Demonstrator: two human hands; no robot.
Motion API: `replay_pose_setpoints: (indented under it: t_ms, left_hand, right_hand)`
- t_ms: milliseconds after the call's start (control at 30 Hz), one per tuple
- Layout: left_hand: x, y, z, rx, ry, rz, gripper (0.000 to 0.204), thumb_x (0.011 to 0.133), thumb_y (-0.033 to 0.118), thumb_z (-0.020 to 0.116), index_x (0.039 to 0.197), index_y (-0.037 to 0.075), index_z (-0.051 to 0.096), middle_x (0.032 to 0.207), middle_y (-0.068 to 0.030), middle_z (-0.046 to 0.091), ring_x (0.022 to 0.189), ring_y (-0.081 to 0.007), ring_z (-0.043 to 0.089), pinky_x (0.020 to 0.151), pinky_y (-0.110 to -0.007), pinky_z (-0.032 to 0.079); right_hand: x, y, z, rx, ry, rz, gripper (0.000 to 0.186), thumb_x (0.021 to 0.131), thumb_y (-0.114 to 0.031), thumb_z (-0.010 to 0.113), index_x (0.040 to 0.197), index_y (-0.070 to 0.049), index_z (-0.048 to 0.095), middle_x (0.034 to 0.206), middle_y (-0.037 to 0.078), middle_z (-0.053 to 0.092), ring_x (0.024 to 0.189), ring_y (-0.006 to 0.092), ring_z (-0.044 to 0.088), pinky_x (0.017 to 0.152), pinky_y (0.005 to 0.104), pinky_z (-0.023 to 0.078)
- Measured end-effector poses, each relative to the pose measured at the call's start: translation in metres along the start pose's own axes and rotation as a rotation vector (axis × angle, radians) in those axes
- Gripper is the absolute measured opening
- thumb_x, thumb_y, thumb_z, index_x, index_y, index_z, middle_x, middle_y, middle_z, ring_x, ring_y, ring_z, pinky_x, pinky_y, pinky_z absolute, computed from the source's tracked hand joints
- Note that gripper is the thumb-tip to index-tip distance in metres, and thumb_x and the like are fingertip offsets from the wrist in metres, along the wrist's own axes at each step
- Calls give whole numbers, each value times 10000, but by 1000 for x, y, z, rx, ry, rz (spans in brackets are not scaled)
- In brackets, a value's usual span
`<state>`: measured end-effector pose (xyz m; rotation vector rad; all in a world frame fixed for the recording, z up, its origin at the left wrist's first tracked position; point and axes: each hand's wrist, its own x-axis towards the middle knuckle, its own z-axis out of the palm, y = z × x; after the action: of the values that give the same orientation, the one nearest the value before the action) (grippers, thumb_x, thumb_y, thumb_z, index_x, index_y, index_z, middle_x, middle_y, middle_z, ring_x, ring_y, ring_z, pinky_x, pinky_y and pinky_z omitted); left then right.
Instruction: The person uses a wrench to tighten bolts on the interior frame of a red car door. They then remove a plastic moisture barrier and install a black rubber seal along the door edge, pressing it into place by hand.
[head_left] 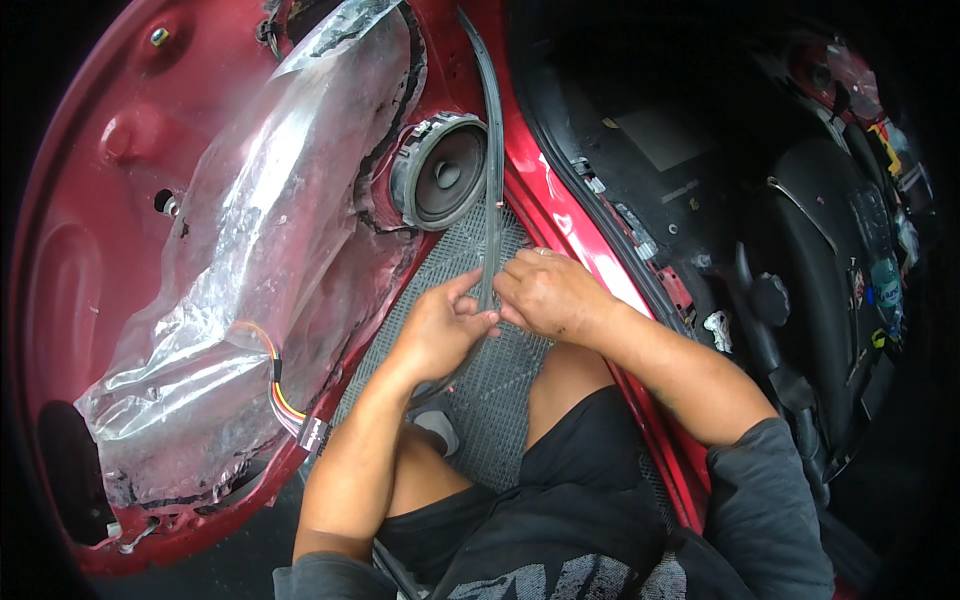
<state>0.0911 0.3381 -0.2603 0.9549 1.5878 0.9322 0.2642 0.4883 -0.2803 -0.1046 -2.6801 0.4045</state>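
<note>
At the far left stands a red car door (75, 190), its inner side uncovered, and a clear, wrinkled plastic sheet (250, 215) covers a large part of it. Near the lower part of this sheet, a bundle of coloured wires (275, 370) comes out and leads to a dark connector (314, 435), just beside the left forearm. Higher, at the right edge of the door, a round speaker (445, 178) with dark cone is seated. Next comes the left hand (440, 322), whose grip is closed on a long rubber strip (494, 150), with the thumb in front of it. The strip descends from the top in a gentle curve, passes just beside the speaker, and goes between the two hands, above a grey grated floor (510, 385). The right hand (548, 292) touches the same strip from the right side; its fingers are bent and its grip is closed on the edge, with the fingertips partly hidden. Behind the right forearm runs the glossy red door sill (570, 222), and farther right is the dark car interior (640, 90).
</note>
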Motion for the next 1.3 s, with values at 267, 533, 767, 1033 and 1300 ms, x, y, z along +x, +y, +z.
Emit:
replay_pose_setpoints:
  t_ms: [267, 533, 767, 1033, 1300]
  left_hand:
    - [-5, 4, 8, -11, -7, -15, 662, 1103, 44, 604, 1675, -89, 299, 935, -44, 726, 917, -129, 754, 831, -250, 549]
    - [1, 6, 4, 55, -25, -61, 622, 1123, 51, 563, 1688, -34, 318, 955, -75, 732, 865, -154, 747, 828, -293, 596]
    - [4, 0, -17, -225, -195, -123, 493, 1107, 24, 568, 1585, -23, 460, 1036, -101, 746, 941, -177, 747, 834, -312, 617]
    - [40, 12, -20, -439, -252, -172, 774, 1020, 56, 523, 1733, 92, 224, 1250, -158, 746, 1151, -264, 742, 923, -395, 576]
    - [111, 33, 57, -381, -60, -175, 757, 1144, 607, 447, 1495, -59, 527, 1122, -201, 757, 1037, -292, 753, 914, -403, 585]
  right_hand:
    - [5, 6, 8, 155, -2, 93, 231, 864, -250, 729, 835, -24, 692, 871, 186, 727, 875, 400, 723, 841, 519, 578]
    - [13, 13, 15, 142, -22, 187, 236, 865, -242, 690, 838, -9, 718, 890, 206, 752, 862, 435, 728, 811, 543, 581]
    - [10, 12, 10, 217, -47, 102, 193, 893, -213, 716, 920, -22, 718, 913, 187, 739, 916, 419, 723, 862, 532, 567]
    - [-42, -9, -78, 236, 8, 222, 240, 972, -208, 721, 1160, -59, 727, 954, 164, 707, 985, 388, 701, 917, 510, 544]
    - [-187, 17, -345, 161, 577, 794, 267, 983, -192, 743, 1183, -16, 764, 1056, 88, 774, 991, 185, 732, 899, 356, 566]
